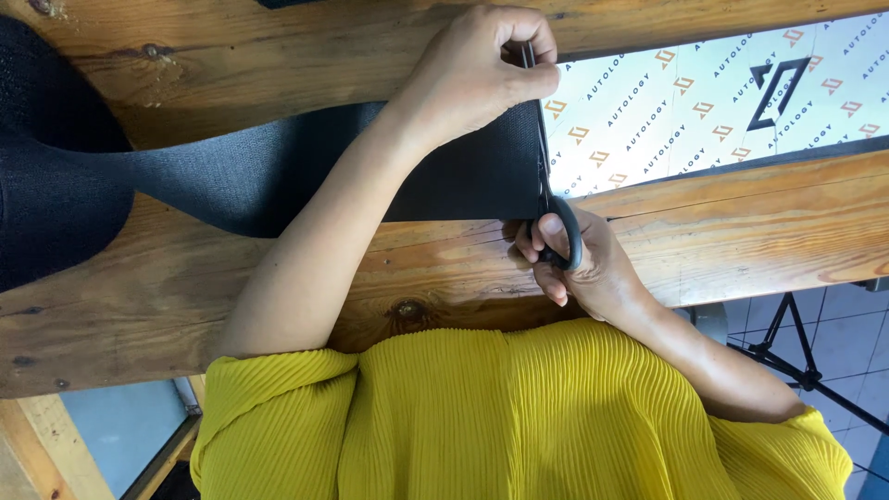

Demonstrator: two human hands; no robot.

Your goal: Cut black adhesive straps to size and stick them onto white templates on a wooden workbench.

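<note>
In the head view, a white printed sheet lay at the upper right between two wooden planks, patterned all over with small orange emblems, rows of dark lettering and one large dark angular logo near its right edge. A wide black fabric band ran from the left edge across the wooden worktop to a straight end just beside that sheet. The left hand reached over the band, its grip pinched together on the fabric's far corner at the cut edge, and the forearm crossed the band and hid part of it. The right hand sat at the near edge of the band, thumb and fingers threaded through the black loop handles of the scissors, its grip closed on them. The thin blades ran up along the fabric's end toward the left hand; whether they were parted could not be told. A yellow pleated top filled the bottom. At the lower right, a black tripod stood on a pale tiled floor.
</note>
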